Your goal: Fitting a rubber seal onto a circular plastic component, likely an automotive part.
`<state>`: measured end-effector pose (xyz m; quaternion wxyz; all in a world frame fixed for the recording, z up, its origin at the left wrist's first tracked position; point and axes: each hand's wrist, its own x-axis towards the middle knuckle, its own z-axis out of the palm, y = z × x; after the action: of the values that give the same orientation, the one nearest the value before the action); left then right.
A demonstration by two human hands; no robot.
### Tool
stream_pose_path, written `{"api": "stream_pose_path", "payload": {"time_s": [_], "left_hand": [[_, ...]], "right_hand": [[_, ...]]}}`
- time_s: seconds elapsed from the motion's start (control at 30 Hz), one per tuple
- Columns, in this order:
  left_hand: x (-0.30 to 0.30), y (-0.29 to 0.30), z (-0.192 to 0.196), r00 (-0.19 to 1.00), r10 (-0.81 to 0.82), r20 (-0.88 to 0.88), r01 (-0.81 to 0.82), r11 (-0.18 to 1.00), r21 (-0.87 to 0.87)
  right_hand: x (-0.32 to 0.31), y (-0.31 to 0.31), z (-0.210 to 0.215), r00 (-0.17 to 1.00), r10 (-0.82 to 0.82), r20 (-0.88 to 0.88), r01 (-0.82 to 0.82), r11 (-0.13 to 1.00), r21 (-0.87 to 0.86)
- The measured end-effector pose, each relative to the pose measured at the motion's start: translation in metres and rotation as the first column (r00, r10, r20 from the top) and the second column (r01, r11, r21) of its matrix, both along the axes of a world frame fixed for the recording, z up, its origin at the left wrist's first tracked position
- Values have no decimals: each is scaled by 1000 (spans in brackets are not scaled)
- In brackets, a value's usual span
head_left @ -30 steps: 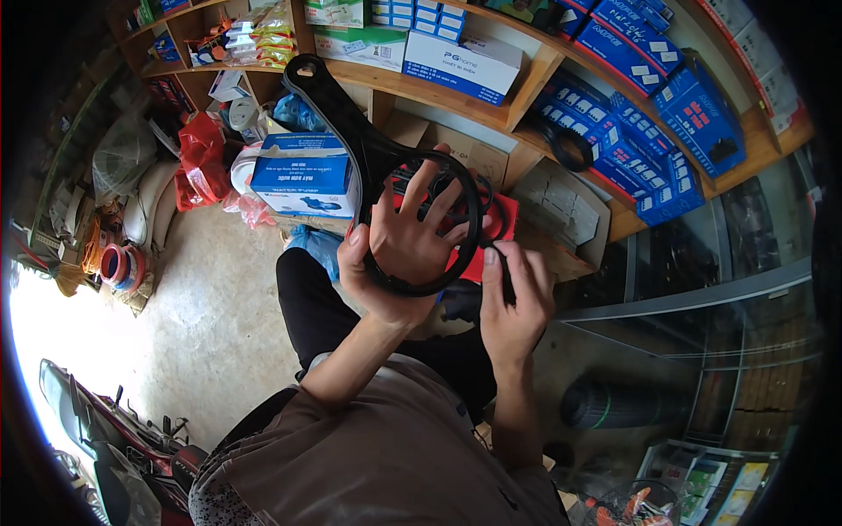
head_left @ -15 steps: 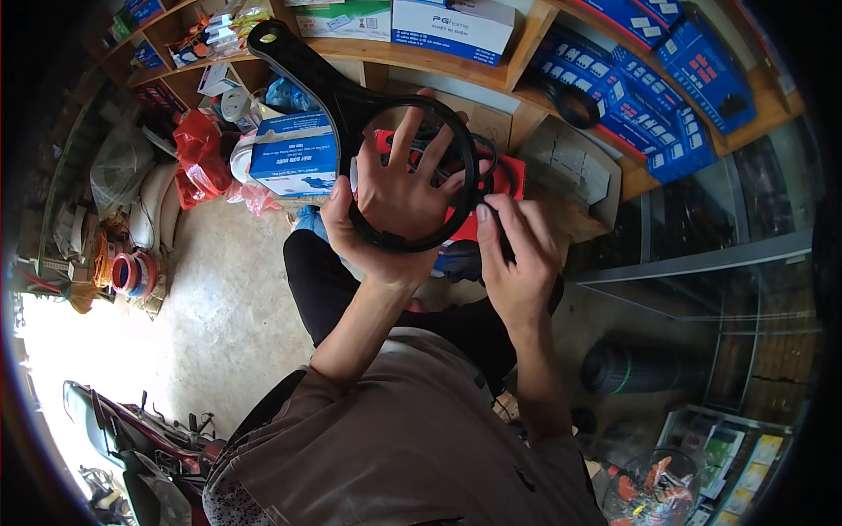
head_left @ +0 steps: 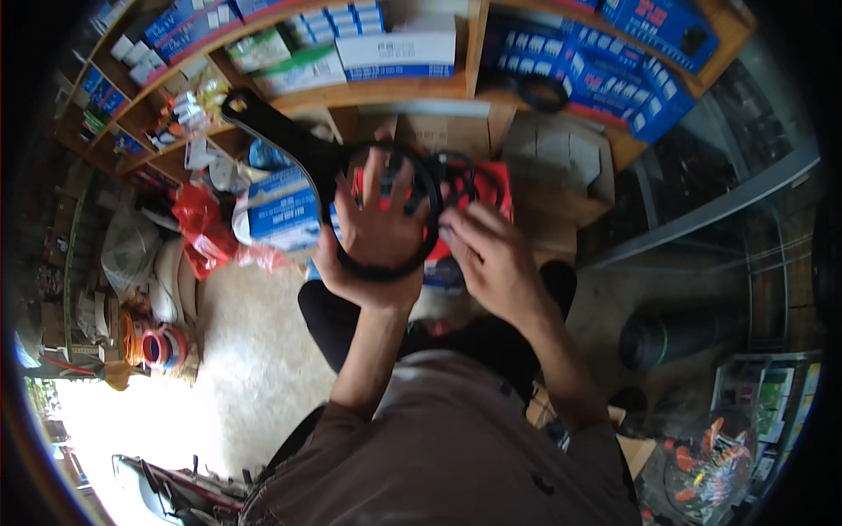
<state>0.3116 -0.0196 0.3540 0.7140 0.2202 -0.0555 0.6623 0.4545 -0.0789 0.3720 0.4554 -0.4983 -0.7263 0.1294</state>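
A black ring wrench (head_left: 289, 138) with a flat handle and a hole at its end is held up before me, its handle pointing to the upper left. My left hand (head_left: 377, 235) is spread palm up behind the ring, which lies across the palm and fingers. At the ring's right edge, my right hand (head_left: 495, 263) is closed, thumb and index finger pinched at the rim. Blur hides whether something small is also between those fingertips. Beyond the hands sits an open red box (head_left: 502, 188) with black coiled parts in it.
A blue and white carton (head_left: 279, 210) stands just left of the wrench. Wooden shelves (head_left: 412, 90) of boxes run across the back. Red plastic bags (head_left: 200, 223) lie at left, a glass cabinet (head_left: 702, 219) stands at right, and a motorbike (head_left: 167, 486) is at lower left.
The view has tilted up, showing more shelf. Wrench and both hands now appear further left and lower, and blurrier. The hands' pose on the ring is much the same.
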Motion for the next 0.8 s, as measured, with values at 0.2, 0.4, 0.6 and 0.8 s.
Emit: {"api": "stream_pose_path", "payload": {"time_s": [0.2,0.4,0.6,0.8], "left_hand": [[8,-3,-1,990,40,-134,-52,995,-84],[4,15,-14,961,23,-277,-34,999,-33],[0,3,-2,957,19,-288,-63,988,-142],[-32,14,-14,947,97,-308,-99,995,11]], "right_hand": [[-9,5,-12,990,-143,-9,144,987,66],[4,15,-20,986,-11,-167,-6,995,-101],[-13,11,-26,972,-105,-208,85,991,-104],[17,-10,15,948,145,-285,-213,950,-226]]}}
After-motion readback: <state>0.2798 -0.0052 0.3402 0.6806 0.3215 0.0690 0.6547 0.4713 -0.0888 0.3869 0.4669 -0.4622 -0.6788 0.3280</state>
